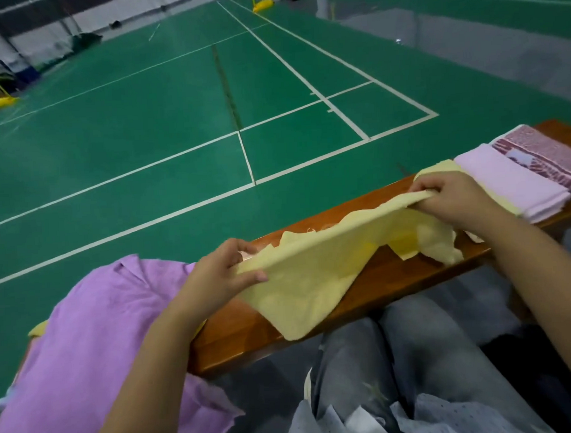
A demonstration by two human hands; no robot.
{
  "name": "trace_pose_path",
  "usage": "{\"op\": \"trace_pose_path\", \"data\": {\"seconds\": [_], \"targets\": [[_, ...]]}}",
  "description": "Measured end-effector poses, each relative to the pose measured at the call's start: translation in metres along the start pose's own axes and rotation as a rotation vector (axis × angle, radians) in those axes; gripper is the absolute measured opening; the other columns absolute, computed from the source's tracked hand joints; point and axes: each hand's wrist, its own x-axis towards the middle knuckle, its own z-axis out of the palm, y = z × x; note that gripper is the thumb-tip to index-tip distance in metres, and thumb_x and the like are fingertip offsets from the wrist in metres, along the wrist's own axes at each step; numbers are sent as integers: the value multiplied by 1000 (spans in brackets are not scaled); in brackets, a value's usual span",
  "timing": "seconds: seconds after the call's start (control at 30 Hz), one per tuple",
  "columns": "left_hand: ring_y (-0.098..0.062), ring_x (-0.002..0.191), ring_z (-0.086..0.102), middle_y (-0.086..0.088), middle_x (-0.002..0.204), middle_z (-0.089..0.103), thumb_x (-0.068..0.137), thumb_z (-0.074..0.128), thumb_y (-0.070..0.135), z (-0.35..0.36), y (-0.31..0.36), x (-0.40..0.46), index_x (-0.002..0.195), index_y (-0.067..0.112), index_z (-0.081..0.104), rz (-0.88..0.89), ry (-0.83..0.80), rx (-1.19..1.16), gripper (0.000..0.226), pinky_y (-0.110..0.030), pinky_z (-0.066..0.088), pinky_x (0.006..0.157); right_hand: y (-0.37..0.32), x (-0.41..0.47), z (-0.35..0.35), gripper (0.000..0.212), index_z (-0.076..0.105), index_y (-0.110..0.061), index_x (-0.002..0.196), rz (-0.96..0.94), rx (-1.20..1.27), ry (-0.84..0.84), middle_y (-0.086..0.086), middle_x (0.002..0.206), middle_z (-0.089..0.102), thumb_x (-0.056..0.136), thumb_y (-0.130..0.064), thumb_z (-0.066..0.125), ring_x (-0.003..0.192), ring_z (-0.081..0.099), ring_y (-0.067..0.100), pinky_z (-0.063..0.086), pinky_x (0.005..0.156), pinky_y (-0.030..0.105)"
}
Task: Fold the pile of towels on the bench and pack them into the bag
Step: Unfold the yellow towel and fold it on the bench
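Note:
A pale yellow towel (pixel 317 274) is stretched above the wooden bench (pixel 316 320), its lower edge drooping over the bench's near side. My left hand (pixel 221 272) pinches its left corner. My right hand (pixel 455 197) grips the far right corner. A crumpled purple towel (pixel 95 342) lies piled on the bench at the left, under my left forearm. At the right end lies a folded pale pink towel (pixel 514 181), partly on top of a yellow one, with a folded maroon patterned towel (pixel 545 153) beside it. No bag is in view.
Behind the bench spreads a green badminton court (pixel 173 123) with white lines. My legs in grey trousers (pixel 400 359) are against the bench's near side. Yellow net-post bases (pixel 5 102) stand far off on the court.

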Motion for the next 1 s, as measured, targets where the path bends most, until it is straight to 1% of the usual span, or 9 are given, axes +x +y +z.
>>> {"op": "trace_pose_path", "data": {"seconds": [0.1,0.23,0.3,0.5,0.6,0.7,0.8,0.9,1.0], "targets": [[-9,76,57,7,82,63,79,76,34,-4,-12,6,92,23,66,-83,-145,184,20,-26,44,71,4,6,-12,4,67,-16,85,102,118,97,6,94,59,87,-15,64,93,49,24,40,76,34],[-7,64,54,8,69,66,79,77,31,-14,-35,13,82,20,71,-196,-123,152,13,-29,43,67,17,11,-11,7,65,-14,87,229,185,163,4,99,55,89,-20,64,98,45,24,40,80,37],[-13,69,56,-4,77,70,80,76,36,-21,-45,18,89,16,74,-256,-140,192,22,-28,41,68,23,12,-8,8,64,-14,88,280,234,194,4,100,54,90,-21,62,98,44,23,38,80,35],[-17,67,52,-1,67,56,92,57,39,-29,-37,17,71,18,60,-318,8,73,30,-22,38,57,30,14,-4,10,65,-14,95,338,364,267,4,103,58,86,-18,66,102,48,23,36,76,32],[-20,69,49,1,69,52,93,48,47,-17,-8,22,76,15,53,-216,58,114,37,-29,35,57,10,6,7,26,63,-14,106,221,246,163,3,106,58,81,-9,70,99,50,20,36,77,29],[-13,76,54,9,82,56,90,58,44,8,41,26,101,24,51,-98,4,72,24,-25,42,62,-27,-10,28,37,59,-24,105,93,142,-30,-2,104,60,74,-9,74,93,56,18,44,74,31],[-7,95,58,14,104,59,84,68,44,36,79,28,128,35,47,40,-139,-47,49,-27,49,82,-55,-27,46,45,58,-29,108,-56,138,-217,-4,101,63,71,-11,76,90,60,18,50,78,35],[-2,79,53,17,85,57,86,69,37,55,90,31,94,41,59,140,-228,-59,13,-25,44,72,-63,-34,43,50,58,-27,111,-96,278,-338,5,86,64,70,-4,76,73,58,18,49,68,35],[-5,65,47,8,71,54,89,66,33,58,85,29,72,33,55,127,-255,-120,20,-26,40,61,-51,-36,30,46,60,-27,110,-115,289,-404,0,72,51,74,-4,75,63,49,8,40,58,25]]}}
